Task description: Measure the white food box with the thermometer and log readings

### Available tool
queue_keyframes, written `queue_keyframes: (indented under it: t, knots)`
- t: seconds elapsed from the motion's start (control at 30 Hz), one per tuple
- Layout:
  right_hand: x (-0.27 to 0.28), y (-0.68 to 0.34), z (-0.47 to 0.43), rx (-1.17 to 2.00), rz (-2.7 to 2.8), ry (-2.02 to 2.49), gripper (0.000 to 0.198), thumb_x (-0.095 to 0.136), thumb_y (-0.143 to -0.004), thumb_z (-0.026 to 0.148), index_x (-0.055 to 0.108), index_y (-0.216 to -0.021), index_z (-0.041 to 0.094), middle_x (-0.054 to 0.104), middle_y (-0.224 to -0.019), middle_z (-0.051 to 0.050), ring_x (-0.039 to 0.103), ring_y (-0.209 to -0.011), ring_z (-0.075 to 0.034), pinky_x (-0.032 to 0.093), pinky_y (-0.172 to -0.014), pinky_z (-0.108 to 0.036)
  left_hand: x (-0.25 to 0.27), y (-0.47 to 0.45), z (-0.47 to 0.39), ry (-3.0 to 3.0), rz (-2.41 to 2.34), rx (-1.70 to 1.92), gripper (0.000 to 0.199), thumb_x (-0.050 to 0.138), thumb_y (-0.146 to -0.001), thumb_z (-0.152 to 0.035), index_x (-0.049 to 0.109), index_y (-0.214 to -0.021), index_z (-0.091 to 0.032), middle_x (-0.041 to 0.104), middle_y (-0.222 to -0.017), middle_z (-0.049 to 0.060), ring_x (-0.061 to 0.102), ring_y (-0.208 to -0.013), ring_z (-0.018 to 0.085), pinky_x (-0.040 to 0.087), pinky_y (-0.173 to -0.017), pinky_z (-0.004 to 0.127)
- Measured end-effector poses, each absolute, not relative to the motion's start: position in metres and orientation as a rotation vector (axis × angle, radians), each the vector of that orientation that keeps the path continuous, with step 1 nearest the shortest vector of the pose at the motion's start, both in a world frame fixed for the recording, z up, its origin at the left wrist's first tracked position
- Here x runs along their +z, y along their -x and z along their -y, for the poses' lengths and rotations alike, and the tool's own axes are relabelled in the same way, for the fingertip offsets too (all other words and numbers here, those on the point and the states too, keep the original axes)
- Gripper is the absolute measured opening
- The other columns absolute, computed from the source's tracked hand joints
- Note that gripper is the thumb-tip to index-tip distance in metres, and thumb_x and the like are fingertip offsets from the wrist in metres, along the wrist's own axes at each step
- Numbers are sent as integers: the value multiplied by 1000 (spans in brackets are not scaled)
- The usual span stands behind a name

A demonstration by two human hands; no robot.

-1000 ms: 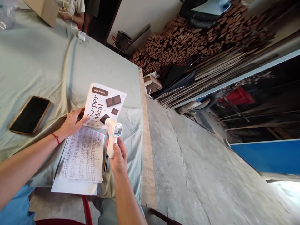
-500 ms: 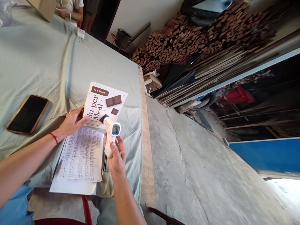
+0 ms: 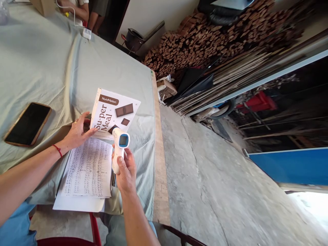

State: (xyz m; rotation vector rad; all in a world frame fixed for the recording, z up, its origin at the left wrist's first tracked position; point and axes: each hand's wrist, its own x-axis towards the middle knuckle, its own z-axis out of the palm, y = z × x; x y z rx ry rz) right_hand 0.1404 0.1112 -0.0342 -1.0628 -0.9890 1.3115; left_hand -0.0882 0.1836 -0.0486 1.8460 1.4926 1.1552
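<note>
Pinching the box (image 3: pixel 116 114) by its lower left corner, your left hand (image 3: pixel 77 134) had its thumb on the printed front and its fingers, partly hidden, along the side. It was only partly closed, seemingly just enough to steady the box with its front turned toward you and the print mostly uncovered. Whether the box stood or leaned on the cloth (image 3: pixel 112 75) could not be told.

Just on the near side of the box, your right hand (image 3: pixel 126 172) was wrapped around the handle of the thermometer (image 3: pixel 118 150), fingers curled and thumb lying against the grip. That low hold left the small screen (image 3: pixel 123 140) bare and facing you, likely so that it could be read, while the other end pointed toward the box; whether the two touched did not show.

Nearer to you than the box lay the papers (image 3: pixel 85 171), an uneven stack covered in rows of marks, presumably there to be within easy sight. The pen (image 3: pixel 113 179) lay on that same side of the box, partly hidden by your right hand. Well left of the box, the phone (image 3: pixel 28 124) lay face up, probably put there to leave your hands room. Well beyond the box were a white plug (image 3: pixel 86 33) and another person (image 3: pixel 81 12).
</note>
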Motion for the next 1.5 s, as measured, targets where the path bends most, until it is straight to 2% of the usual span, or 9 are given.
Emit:
queue_keyframes:
  t: [0.23, 0.43, 0.6, 0.8, 0.9, 1.07, 1.17, 1.37, 1.5]
  knots:
    - [-38, -175, -121, 1036, 1117, 1308, 54, 73, -80, 53, 62, -122, 22, 74, -114, -10, 68, -98, -23, 53, -86, -39, -56, 92, -186, -1823, -1624, 1254, 74, 66, -92, -49, 30, -149, -20, 63, -133, 18, 52, -129, 42, 42, -104, 68]
    - [-58, -219, -142, 426, 1478, 1717, 41, 66, -80, 50, 70, -109, 21, 73, -100, -9, 63, -89, -26, 49, -82, -42, -58, 92, -190, -1809, -1763, 1286, 58, 69, -86, -38, 45, -136, -23, 61, -135, 14, 50, -129, 38, 45, -106, 62]
    - [-60, -209, -141, 24, 1645, 1643, 36, 58, -88, 50, 73, -100, 20, 69, -116, -15, 62, -99, -27, 49, -88, -45, -54, 87, -183, -1761, -1885, 1432, 56, 73, -79, -29, 46, -127, -20, 56, -126, 13, 53, -122, 33, 48, -105, 59]
    - [-62, -180, -120, 335, 1810, 1618, 33, 66, -86, 49, 73, -101, 20, 66, -67, 0, 58, -59, -16, 49, -62, -31, -31, 77, -160, -2172, -1789, 1673, 24, 67, -87, -19, 50, -104, -22, 55, -110, 8, 55, -110, 27, 52, -95, 51]
    - [-66, -177, -115, 323, 1864, 1659, 28, 64, -86, 40, 73, -104, 21, 66, -67, 0, 61, -62, -17, 48, -61, -30, -27, 69, -146, -2526, -1476, 1365, 5, 55, -97, -15, 55, -96, -21, 61, -103, 5, 60, -97, 21, 53, -87, 40]
    - [-68, -181, -120, 405, 1865, 1534, 33, 53, -86, 24, 71, -114, 21, 65, -68, 1, 61, -63, -16, 51, -64, -30, -38, 66, -136, -2752, -1547, 802, 34, 44, -98, -13, 57, -129, -12, 64, -129, 18, 58, -120, 33, 46, -98, 50]
    - [-68, -184, -127, 535, 1780, 1419, 34, 45, -91, 23, 70, -115, 20, 69, -76, -2, 63, -66, -16, 54, -67, -30, -38, 71, -138, -2739, -1601, 646, 43, 44, -91, -8, 57, -133, -13, 67, -123, 15, 59, -119, 31, 40, -106, 53]
    - [-65, -183, -126, 561, 1764, 1271, 35, 51, -92, 25, 62, -125, 22, 70, -98, -6, 67, -86, -19, 57, -81, -36, -11, 82, -141, -2524, -1900, 238, 36, 57, -79, -16, 65, -114, -13, 68, -107, 14, 63, -104, 35, 44, -96, 52]
    - [-66, -174, -121, 500, 1767, 1227, 17, 57, -94, 34, 63, -107, 24, 66, -88, -2, 63, -76, -17, 55, -73, -34, -4, 94, -145, -2352, -1867, 127, 23, 60, -79, -20, 66, -100, -15, 68, -103, 13, 65, -99, 33, 48, -91, 50]
